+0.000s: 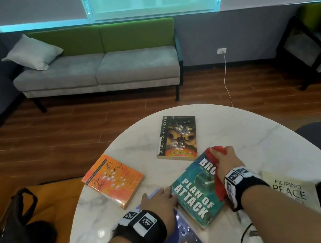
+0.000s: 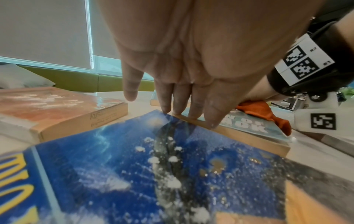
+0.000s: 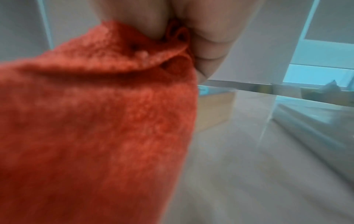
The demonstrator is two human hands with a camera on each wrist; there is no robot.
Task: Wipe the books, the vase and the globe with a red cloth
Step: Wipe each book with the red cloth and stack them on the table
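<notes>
A round white marble table [image 1: 230, 131] carries the books. Near its front edge lies the teal "Plan of Attack" book [image 1: 196, 195]; the left hand [image 1: 159, 200], fingers straight, steadies its left edge, while the right hand [image 1: 225, 158] grips the red cloth [image 1: 216, 154], bunched on its far corner.

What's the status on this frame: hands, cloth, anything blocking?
Right hand grips red cloth on teal book. Left hand open, fingers steadying its edge. Blue book still dusty. Nothing blocking.
</notes>
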